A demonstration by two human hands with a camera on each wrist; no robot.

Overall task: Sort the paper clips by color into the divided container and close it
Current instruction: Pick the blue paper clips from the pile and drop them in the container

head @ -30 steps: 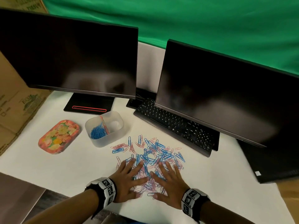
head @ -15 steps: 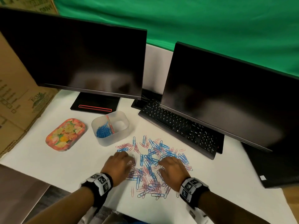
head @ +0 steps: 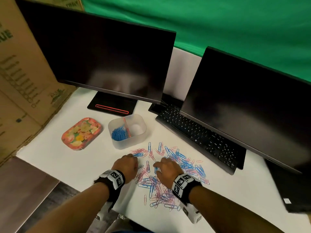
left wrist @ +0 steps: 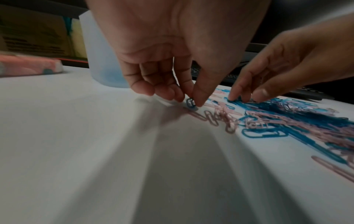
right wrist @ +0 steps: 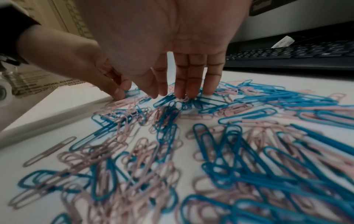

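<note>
Blue and pink paper clips (head: 185, 163) lie mixed in a loose pile on the white table. The translucent divided container (head: 117, 145) stands open just beyond the pile. Its left compartment holds blue clips (head: 118, 133); the right compartment looks bare. My left hand (left wrist: 188, 100) is at the pile's left edge and pinches one blue clip (left wrist: 191, 103) between thumb and fingertips, low over the table. To its right my right hand (right wrist: 172, 92) points its straight fingers down, tips touching blue clips in the pile's middle.
A floral lid (head: 81, 133) lies left of the container. A black keyboard (head: 198, 132) and two dark monitors (head: 104, 64) stand behind the pile. A cardboard box (head: 18, 81) borders the table's left side. The table's front edge runs just under my wrists.
Both hands lay flat on the pile before. They have moved forward and risen onto their fingertips, and the left thumb and fingers have closed on a blue clip.
</note>
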